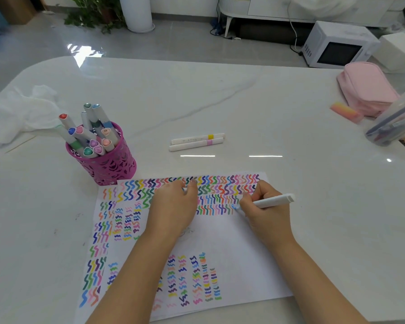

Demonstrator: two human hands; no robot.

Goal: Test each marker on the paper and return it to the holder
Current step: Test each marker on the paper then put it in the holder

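- Looks down on a white table [220,101], forearms coming in from the near edge.
- Grips a white marker [272,200] in the right hand [264,213], fingers curled round the barrel, blue tip touching the paper [232,253] at the right end of a row of coloured squiggles.
- Rests the left hand [173,204] on the paper just left of that, fingers bent, thumb and forefinger pinching a small pale piece, probably the cap [184,189].
- Places the holder [108,164], a pink cut-out cup, just beside the paper's far left corner, crowded with capped markers [89,134].
- Leaves two more pens [197,141] lying side by side on the table beyond the paper, well apart from the cup.
- Appears to be mid-test, drawing this colour's squiggle.
- Calls next for lifting the tip, pressing the cap on squarely, then reaching far left to slot the marker among the tightly packed others without tipping the cup.
- Includes a pink pouch [365,90] far right and a white cloth [17,113] far left.
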